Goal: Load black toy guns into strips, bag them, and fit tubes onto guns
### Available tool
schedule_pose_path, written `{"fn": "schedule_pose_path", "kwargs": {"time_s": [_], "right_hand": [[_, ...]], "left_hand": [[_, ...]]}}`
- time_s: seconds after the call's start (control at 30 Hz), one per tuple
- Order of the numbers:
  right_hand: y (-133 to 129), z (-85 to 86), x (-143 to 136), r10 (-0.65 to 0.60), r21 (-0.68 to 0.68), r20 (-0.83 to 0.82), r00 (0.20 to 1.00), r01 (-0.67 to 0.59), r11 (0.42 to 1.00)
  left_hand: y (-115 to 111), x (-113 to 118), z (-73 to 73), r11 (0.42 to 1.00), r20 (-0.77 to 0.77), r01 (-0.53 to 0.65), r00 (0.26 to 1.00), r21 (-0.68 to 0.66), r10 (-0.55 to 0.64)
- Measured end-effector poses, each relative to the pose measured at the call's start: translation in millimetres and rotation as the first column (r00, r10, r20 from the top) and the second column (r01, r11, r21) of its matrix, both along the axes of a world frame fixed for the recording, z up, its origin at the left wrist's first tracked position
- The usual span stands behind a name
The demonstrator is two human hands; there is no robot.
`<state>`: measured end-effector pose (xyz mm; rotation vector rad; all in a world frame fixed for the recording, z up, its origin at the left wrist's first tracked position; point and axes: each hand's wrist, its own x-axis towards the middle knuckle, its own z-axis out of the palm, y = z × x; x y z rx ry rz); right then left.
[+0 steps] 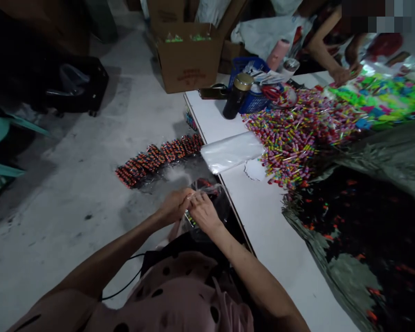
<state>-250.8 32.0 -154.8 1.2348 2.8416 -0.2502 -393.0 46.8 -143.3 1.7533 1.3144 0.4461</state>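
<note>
My left hand (175, 204) and my right hand (203, 211) meet above my lap, left of the table edge. Fingers of both are closed on the top of a clear plastic bag (191, 220) with small yellow-green items inside. The fingertips are partly blurred. Just above and right of the hands, a stack of clear plastic bags (233, 151) lies across the table's edge. A large pile of small pink, red and yellow pieces (290, 138) covers the table beyond it.
Rows of orange-and-black packs (159, 157) lie on the floor. On the white table (263, 216) stand a dark bottle (235, 97) and a blue basket (252, 102). A cardboard box (190, 62) is behind. Another person's hands (346, 74) work at the far right. A dark sack (366, 221) lies right.
</note>
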Motion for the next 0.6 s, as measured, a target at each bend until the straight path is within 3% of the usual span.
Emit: {"fn": "schedule_pose_path", "kwargs": {"time_s": [0.07, 0.13, 0.23, 0.37, 0.47, 0.53, 0.6], "right_hand": [[2.1, -8.7, -12.6, -0.007, -0.083, 0.01, 1.0, 0.007, 0.997], [-4.9, -9.0, -8.0, -0.048, -0.083, -0.023, 0.999, 0.046, 0.996], [-23.7, 4.9, 17.2, -0.103, 0.077, -0.181, 0.978, 0.119, 0.99], [-22.2, 16.6, 45.3, -0.328, 0.29, -0.196, 0.924, 0.374, 0.881], [5.7, 7.4, 38.2, -0.475, 0.174, -0.046, 0.879, 0.475, 0.863], [23.3, -0.1, 14.8, -0.453, 0.056, -0.004, 0.892, 0.452, 0.89], [29.9, -3.9, -19.4, -0.336, -0.015, -0.048, 0.941, 0.336, 0.942]], "left_hand": [[-1.9, 0.1, 10.3, 1.0, 0.044, -0.007, 0.999, -0.001, 0.007], [-1.6, -2.0, 16.3, 1.0, 0.094, 0.007, 0.996, -0.021, -0.005], [0.7, -6.7, 14.1, 0.999, 0.154, 0.001, 0.988, -0.044, 0.006], [-4.5, -14.7, -0.4, 0.996, 0.186, -0.042, 0.981, -0.073, 0.055], [-14.1, -31.1, -11.8, 0.998, 0.136, -0.036, 0.99, -0.054, 0.043], [-20.5, -49.0, -21.2, 0.996, 0.088, -0.071, 0.993, -0.054, 0.075], [-26.7, -68.3, -34.3, 0.991, 0.085, -0.123, 0.988, -0.057, 0.128]]}}
